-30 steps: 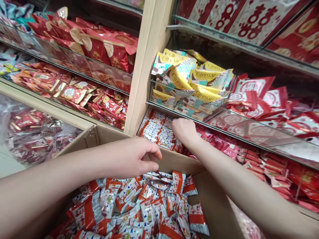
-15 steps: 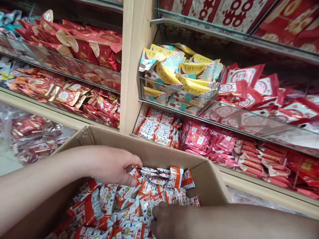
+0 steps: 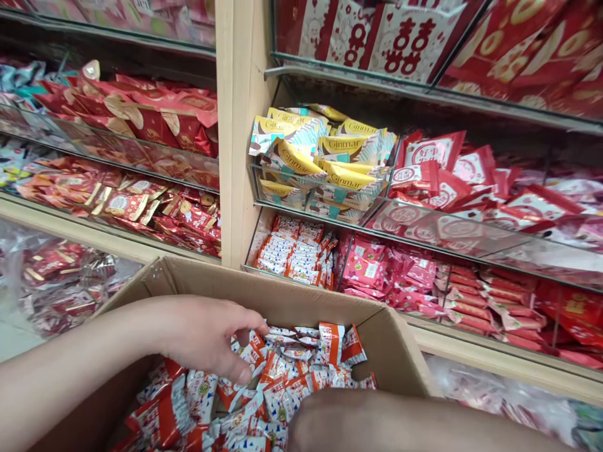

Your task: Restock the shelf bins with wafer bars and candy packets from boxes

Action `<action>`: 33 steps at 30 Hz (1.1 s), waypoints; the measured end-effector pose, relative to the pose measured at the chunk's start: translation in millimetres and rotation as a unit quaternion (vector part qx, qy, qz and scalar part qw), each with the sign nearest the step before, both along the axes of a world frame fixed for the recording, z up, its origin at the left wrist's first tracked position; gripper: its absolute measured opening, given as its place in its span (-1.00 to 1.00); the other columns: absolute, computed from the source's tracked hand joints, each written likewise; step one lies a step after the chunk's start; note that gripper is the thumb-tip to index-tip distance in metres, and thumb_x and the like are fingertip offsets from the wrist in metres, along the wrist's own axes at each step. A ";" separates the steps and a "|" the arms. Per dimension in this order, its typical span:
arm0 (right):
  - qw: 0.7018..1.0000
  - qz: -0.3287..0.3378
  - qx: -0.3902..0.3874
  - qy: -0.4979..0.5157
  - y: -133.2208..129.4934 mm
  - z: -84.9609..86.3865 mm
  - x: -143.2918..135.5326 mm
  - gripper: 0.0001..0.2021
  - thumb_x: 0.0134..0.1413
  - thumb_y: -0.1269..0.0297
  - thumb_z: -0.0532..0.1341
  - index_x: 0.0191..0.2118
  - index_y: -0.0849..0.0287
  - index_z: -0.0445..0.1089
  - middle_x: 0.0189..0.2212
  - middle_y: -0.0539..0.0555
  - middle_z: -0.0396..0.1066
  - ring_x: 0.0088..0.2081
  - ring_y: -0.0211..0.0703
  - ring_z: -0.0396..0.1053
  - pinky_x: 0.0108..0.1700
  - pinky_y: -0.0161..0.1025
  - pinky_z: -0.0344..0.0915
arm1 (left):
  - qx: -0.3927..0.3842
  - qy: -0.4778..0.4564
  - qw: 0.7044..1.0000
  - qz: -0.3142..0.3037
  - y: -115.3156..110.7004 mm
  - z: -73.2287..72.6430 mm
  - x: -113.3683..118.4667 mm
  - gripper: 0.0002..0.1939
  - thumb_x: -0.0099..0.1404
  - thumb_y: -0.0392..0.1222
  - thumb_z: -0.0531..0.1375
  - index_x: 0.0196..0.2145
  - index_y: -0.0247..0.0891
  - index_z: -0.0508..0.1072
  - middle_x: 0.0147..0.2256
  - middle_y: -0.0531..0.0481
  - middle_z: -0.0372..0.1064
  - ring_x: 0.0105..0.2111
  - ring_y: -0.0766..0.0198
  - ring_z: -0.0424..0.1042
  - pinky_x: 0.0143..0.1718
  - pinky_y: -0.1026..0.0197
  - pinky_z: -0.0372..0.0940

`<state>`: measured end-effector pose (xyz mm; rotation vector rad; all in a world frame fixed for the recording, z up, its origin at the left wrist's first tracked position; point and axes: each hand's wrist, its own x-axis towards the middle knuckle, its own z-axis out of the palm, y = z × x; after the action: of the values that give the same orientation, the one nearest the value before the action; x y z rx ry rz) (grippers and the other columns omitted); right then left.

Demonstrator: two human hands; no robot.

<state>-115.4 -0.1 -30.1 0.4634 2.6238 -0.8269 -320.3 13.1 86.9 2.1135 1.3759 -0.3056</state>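
Note:
Small white and orange wrapped packets (image 3: pixel 285 398) lie loose in a cardboard box (image 3: pixel 277 298) at the bottom of the view. Over the packets at the box's left side is my left hand (image 3: pixel 214 336), its thumb and fingers apart and nothing held between them. My right hand (image 3: pixel 325 417) reaches among the packets from the right; its fingers are hidden behind the back of the hand and the lower picture edge. Similar white and orange packets (image 3: pixel 294 251) stand in rows in a low shelf compartment behind the box.
Yellow packets (image 3: pixel 348 147) and red-white packets (image 3: pixel 431 163) fill glass-fronted shelves above. A wooden post (image 3: pixel 233 138) divides the shelves. Pink packets (image 3: pixel 367 267) lie right of the rows. Plastic bags of packets (image 3: pixel 66 276) are at the lower left.
The view has tilted up a little, so shelves and box appear lower. My left hand's thumb and fingers look slightly wider apart. My right hand has shifted slightly lower in the picture.

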 end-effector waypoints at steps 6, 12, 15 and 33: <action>0.889 -0.288 -0.139 0.328 20.0 48.1 -2.6 -0.73 -0.06 0.12 0.24 -0.35 0.25 0.47 -0.53 -0.03 0.37 -0.50 -0.36 0.26 -0.42 -0.42 0.18 | -0.027 -0.086 0.996 0.001 -7.8 0.4 2.5 -0.10 -0.09 0.05 0.27 0.19 -0.08 0.03 0.11 -0.03 0.20 0.02 0.03 0.26 -0.08 0.21 0.22; 0.742 -0.413 -0.325 0.416 28.8 50.6 -6.4 -0.66 -0.16 0.03 0.28 -0.50 0.28 0.40 -0.62 -0.04 0.29 -0.62 -0.39 0.23 -0.56 -0.41 0.22 | 0.002 -0.232 0.972 0.038 -2.4 -13.7 16.2 -0.33 0.14 -0.06 0.12 0.18 -0.22 0.02 0.01 -0.11 0.29 -0.07 0.17 0.31 -0.09 0.21 0.20; 0.669 -0.441 -0.379 0.463 29.4 53.3 -5.9 -0.70 -0.16 0.08 0.29 -0.50 0.27 0.38 -0.61 -0.04 0.30 -0.60 -0.39 0.26 -0.57 -0.43 0.25 | -0.040 -0.308 0.946 0.091 1.2 -18.2 21.8 -0.34 0.18 -0.10 0.07 0.18 -0.24 -0.08 -0.48 0.11 0.31 -0.52 0.34 0.28 -0.51 0.31 0.18; 0.694 -0.435 -0.265 0.509 32.7 52.5 -3.8 -0.75 -0.15 0.15 0.30 -0.45 0.23 0.33 -0.58 -0.08 0.27 -0.55 -0.41 0.16 -0.48 -0.41 0.09 | 0.008 -0.336 0.938 0.086 9.3 -18.6 16.7 -0.73 0.12 -0.15 0.13 -0.21 -0.30 0.35 -0.43 0.10 0.23 -0.43 0.35 0.20 -0.36 0.26 0.14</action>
<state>-119.2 32.6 22.5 1.4392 2.6143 -2.7208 -303.6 22.4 68.3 1.8306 1.1213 0.4667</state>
